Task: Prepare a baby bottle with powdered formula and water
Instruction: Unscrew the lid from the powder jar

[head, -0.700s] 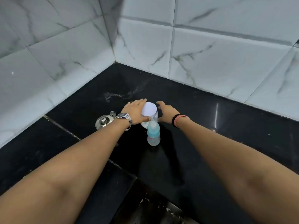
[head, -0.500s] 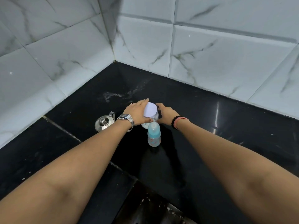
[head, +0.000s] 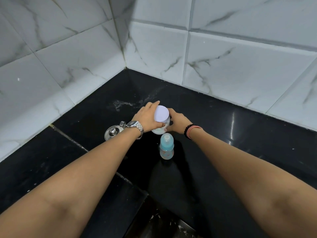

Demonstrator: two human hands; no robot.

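- A black stone counter [head: 240,134] runs into a corner of white marble-look wall tiles [head: 240,62], with a pale smear on the stone near the corner.
- Both arms reach out over the counter from the near edge.
- The left hand [head: 147,118] wears a metal watch [head: 135,127]; its fingers wrap the left side of a clear jar [head: 160,130] with a white lid [head: 161,113].
- The right hand [head: 178,121], with a dark bead bracelet and a pink band at the wrist, grips the jar's right side, fingers curled round it.
- The jar tilts toward the viewer between the two hands, white powder showing at its bottom.
- The baby bottle [head: 166,146], blue-capped and upright, stands on the counter just in front of the jar, untouched.
- A small steel kettle [head: 113,132] sits to the left, partly behind the left wrist.
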